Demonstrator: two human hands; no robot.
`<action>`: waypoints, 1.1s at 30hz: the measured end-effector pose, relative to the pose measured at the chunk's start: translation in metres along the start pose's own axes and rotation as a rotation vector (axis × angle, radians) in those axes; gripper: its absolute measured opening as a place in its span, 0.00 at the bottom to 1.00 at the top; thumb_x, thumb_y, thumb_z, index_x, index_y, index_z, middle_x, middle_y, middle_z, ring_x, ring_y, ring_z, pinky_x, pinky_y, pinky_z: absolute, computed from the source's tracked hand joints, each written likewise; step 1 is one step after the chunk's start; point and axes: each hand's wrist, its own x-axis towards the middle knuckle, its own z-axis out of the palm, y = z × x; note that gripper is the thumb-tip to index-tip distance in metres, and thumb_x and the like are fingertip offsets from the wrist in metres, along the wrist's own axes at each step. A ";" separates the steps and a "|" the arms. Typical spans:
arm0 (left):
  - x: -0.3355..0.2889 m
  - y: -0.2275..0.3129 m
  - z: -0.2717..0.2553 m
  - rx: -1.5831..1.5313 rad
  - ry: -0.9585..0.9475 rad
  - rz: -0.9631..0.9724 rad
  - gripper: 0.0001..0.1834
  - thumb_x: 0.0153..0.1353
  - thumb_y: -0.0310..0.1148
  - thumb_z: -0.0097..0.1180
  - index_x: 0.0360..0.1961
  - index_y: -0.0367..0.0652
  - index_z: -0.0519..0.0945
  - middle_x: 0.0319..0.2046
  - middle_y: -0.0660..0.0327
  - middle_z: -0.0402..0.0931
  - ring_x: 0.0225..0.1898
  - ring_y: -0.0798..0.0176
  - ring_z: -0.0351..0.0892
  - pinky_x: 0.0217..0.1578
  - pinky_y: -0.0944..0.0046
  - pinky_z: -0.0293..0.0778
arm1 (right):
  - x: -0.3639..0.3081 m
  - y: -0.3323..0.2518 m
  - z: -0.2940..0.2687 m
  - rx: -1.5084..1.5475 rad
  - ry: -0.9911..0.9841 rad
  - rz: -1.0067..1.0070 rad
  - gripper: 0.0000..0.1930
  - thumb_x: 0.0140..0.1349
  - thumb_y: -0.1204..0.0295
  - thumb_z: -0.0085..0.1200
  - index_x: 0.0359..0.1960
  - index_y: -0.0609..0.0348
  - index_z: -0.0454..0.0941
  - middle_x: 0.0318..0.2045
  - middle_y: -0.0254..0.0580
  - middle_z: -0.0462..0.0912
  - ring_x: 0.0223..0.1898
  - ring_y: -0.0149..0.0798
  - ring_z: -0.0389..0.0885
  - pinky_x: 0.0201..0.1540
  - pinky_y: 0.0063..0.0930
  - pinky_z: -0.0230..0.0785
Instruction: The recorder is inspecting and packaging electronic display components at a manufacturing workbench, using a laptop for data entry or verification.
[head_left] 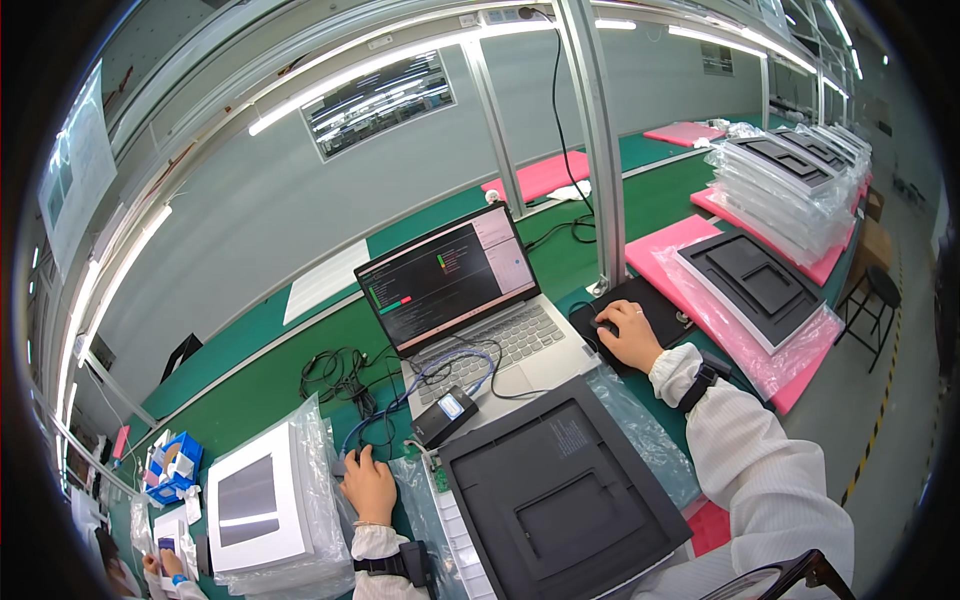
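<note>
My right hand [632, 337] rests over a dark computer mouse [604, 327] on a black mouse pad [655, 310], its fingers curled round it. My left hand [370, 488] has its fingers bent together at the end of a blue cable [368, 414]; the exact plug is hidden. Beside that hand lies a large black panel device [565, 490] with a rectangular recess and a green circuit board [440, 475] at its left edge. An open laptop [455, 290] shows dark lines of text. A small black box [445, 415] with a lit screen sits between laptop and panel.
Bagged white-framed panels [262, 500] are stacked at left, near a blue bin [175, 468]. Tangled black cables [340, 378] lie by the laptop. A metal post [597, 150] rises behind the mouse pad. Right, another black panel [755, 285] lies on pink foam [660, 250]. A co-worker's hands [165, 563] show lower left.
</note>
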 end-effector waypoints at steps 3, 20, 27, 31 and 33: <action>0.001 -0.003 0.003 -0.001 -0.001 -0.006 0.20 0.58 0.35 0.46 0.52 0.48 0.76 0.56 0.50 0.67 0.48 0.44 0.73 0.50 0.43 0.63 | 0.000 0.000 0.004 0.012 0.014 -0.013 0.10 0.51 0.68 0.55 0.34 0.55 0.81 0.40 0.43 0.76 0.47 0.50 0.72 0.51 0.40 0.67; 0.000 -0.006 0.007 -0.003 0.034 0.038 0.20 0.58 0.34 0.47 0.52 0.47 0.75 0.56 0.48 0.67 0.48 0.43 0.73 0.49 0.44 0.63 | -0.001 0.000 0.002 -0.015 0.019 -0.010 0.09 0.51 0.69 0.54 0.34 0.55 0.80 0.40 0.42 0.76 0.46 0.49 0.72 0.49 0.41 0.68; 0.002 -0.005 0.003 -0.006 0.001 0.004 0.20 0.58 0.35 0.45 0.52 0.48 0.75 0.57 0.50 0.66 0.51 0.43 0.72 0.51 0.44 0.63 | 0.000 0.000 0.004 -0.012 0.027 -0.013 0.09 0.51 0.69 0.54 0.34 0.55 0.80 0.39 0.42 0.76 0.46 0.50 0.72 0.49 0.41 0.68; 0.002 -0.009 0.005 0.013 0.046 0.045 0.20 0.57 0.34 0.47 0.52 0.47 0.75 0.56 0.48 0.67 0.46 0.43 0.74 0.47 0.44 0.64 | 0.000 -0.002 0.005 -0.011 0.034 -0.003 0.10 0.51 0.69 0.54 0.35 0.55 0.80 0.39 0.42 0.76 0.46 0.49 0.72 0.49 0.41 0.68; 0.002 -0.008 0.004 0.014 0.050 0.045 0.20 0.57 0.34 0.47 0.52 0.47 0.75 0.56 0.48 0.67 0.46 0.43 0.74 0.47 0.44 0.65 | 0.000 -0.001 0.004 -0.018 0.036 -0.004 0.09 0.51 0.69 0.54 0.34 0.55 0.80 0.40 0.42 0.75 0.46 0.49 0.72 0.49 0.41 0.68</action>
